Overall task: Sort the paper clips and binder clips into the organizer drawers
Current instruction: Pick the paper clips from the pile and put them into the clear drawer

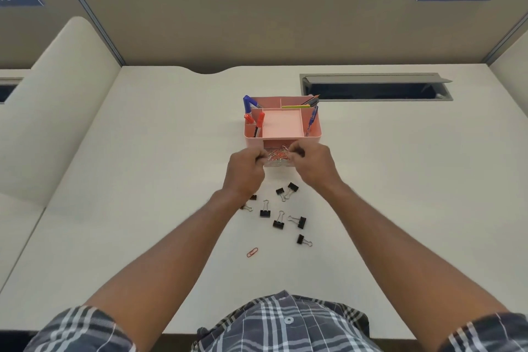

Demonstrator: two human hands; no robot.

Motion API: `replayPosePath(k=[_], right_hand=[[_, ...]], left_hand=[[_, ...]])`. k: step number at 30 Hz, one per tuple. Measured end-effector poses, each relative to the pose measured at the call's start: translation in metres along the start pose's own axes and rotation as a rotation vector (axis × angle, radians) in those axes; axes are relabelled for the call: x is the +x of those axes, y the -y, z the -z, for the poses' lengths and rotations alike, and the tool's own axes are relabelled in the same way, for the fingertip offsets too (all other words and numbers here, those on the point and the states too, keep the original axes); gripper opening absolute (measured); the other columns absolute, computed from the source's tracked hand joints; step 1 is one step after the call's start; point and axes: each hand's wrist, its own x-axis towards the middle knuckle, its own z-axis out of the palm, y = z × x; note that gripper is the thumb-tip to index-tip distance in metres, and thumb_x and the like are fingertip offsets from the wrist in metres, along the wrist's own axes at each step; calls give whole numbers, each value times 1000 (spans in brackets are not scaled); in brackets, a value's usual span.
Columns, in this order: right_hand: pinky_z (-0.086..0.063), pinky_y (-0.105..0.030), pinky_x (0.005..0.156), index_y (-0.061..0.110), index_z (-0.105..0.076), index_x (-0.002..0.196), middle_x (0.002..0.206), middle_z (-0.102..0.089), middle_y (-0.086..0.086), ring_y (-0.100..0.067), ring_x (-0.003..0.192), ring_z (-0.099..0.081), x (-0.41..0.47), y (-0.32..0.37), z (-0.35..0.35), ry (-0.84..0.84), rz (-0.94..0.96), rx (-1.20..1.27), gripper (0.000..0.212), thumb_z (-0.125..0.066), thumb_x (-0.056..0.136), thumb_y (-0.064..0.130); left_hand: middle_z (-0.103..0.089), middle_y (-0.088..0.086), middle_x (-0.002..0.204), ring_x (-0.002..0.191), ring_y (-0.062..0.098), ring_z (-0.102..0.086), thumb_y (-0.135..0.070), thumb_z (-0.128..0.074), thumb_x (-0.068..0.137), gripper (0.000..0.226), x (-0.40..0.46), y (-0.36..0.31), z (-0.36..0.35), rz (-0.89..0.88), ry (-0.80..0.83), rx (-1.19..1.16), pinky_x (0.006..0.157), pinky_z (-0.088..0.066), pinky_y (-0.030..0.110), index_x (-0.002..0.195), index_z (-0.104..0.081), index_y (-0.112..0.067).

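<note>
Two hands at the clear drawer [278,161], pulled out from the front of the pink organizer [283,130]: left hand [245,170] and right hand [310,163] pinch its side walls, fingers curled closed on them. The drawer holds a heap of paper clips [278,155]; light, loose and likely to spill if tilted, so keep it level and grip the rigid walls. Binder clips [278,220] lie scattered on the desk [143,180] nearer the body; stiff, best taken by the black body. One red paper clip [252,252] lies apart.
</note>
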Motion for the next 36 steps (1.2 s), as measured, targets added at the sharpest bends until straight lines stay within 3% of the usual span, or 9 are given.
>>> replayPosePath(k=[3, 8, 12, 15, 22, 26, 32, 36], right_hand=[[-56, -41, 80, 11, -72, 95, 93, -70, -5, -21, 87, -62, 15, 3, -2, 16, 19, -91, 16, -58, 90, 8], [-56, -40, 80, 11, -72, 97, 96, -70, -5, -20, 88, -61, 16, 3, -3, 38, 18, -111, 19, -55, 90, 8], [-52, -28, 72, 14, -71, 94, 89, -69, 0, -16, 81, -61, -7, -3, 4, 29, 86, -95, 13, -58, 91, 11], [-48, -23, 68, 18, -69, 86, 83, -69, 5, -9, 74, -60, -34, -18, 5, 138, 39, -97, 9, -61, 89, 14], [-49, -31, 77, 20, -70, 93, 91, -68, 5, -15, 86, -60, -94, -61, -5, 354, -48, -334, 14, -56, 91, 18], [-48, -31, 75, 22, -68, 89, 87, -66, 6, -15, 83, -58, -109, -69, -11, 312, -81, -302, 14, -55, 90, 19], [-42, -25, 70, 21, -68, 91, 88, -66, 7, -12, 82, -57, -106, -66, -16, 236, -72, -253, 12, -56, 91, 20], [-42, -26, 79, 19, -68, 106, 106, -63, 2, -16, 98, -58, -98, -71, -20, 211, -89, -282, 18, -54, 94, 20]], left_hand=[[-69, -1, 86, 81, 13, -61, -3, -55, 89, 20, 20, -9, -6, -33, -16, 36, 72, -51, 25, 90, -72, -14], [-68, 1, 89, 82, 15, -60, -1, -53, 91, 21, 25, -16, -10, -75, -1, 29, 72, -50, 19, 97, -71, -11], [-64, -3, 89, 81, 14, -57, -1, -55, 90, 15, 7, -6, -7, -155, -44, 13, 70, -48, 21, 95, -65, -12], [-62, -4, 85, 76, 13, -54, -2, -59, 87, 11, -19, 11, -7, -144, -58, 24, 69, -46, 21, 91, -63, -12], [-56, -12, 81, 75, 7, -49, -14, -63, 77, 13, -101, 64, -9, -28, 210, 158, 71, -43, 25, 85, -59, -23], [-52, -7, 87, 83, 16, -49, -26, -66, 70, 21, -143, 79, -15, -140, 255, 315, 76, -43, 32, 88, -59, -19], [-50, -6, 82, 76, 17, -47, -21, -66, 80, 9, -156, 88, -28, -162, 150, 356, 69, -43, 34, 80, -58, -19], [-51, -6, 83, 75, 19, -46, -16, -67, 82, 9, -145, 85, -34, -119, 165, 390, 68, -44, 36, 79, -58, -19]])
